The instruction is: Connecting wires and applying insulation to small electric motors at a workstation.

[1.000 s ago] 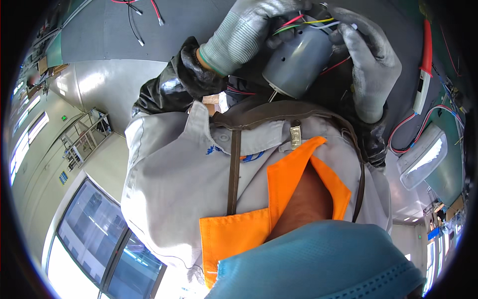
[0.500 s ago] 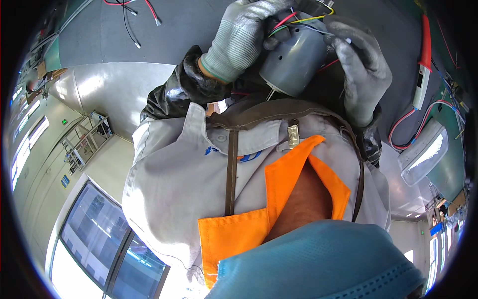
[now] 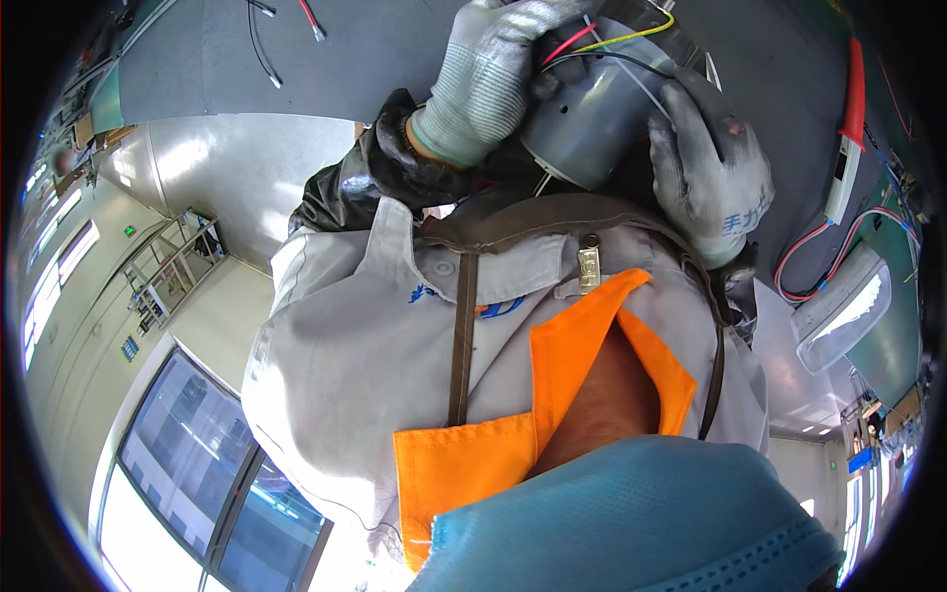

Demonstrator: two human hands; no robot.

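Note:
A grey cylindrical motor (image 3: 590, 128) is held up in front of my chest, tilted, with short leads at its lower end. My left hand (image 3: 478, 84), in a grey-white knit glove with dark fingertips, grips its upper left side. Red, yellow and black wires (image 3: 621, 51) come off near those fingers, along with a thin whitish strand (image 3: 631, 77) slanting across the motor. My right hand (image 3: 712, 168), gloved too, is closed at the motor's right side, its fingers bent over the ends of the black wire and the whitish strand. The fingertips are partly hidden.
A dark grey work surface (image 3: 326, 74) lies beyond, with loose red and black leads (image 3: 258, 44) at the far left. To the right are a red-and-white pen-like tool (image 3: 850, 128) with a cable and a clear plastic tray (image 3: 843, 311).
My right hand has turned over, now showing its back, and its fingers have moved down and in against the motor. The whitish strand now slants downward. The motor has shifted slightly right.

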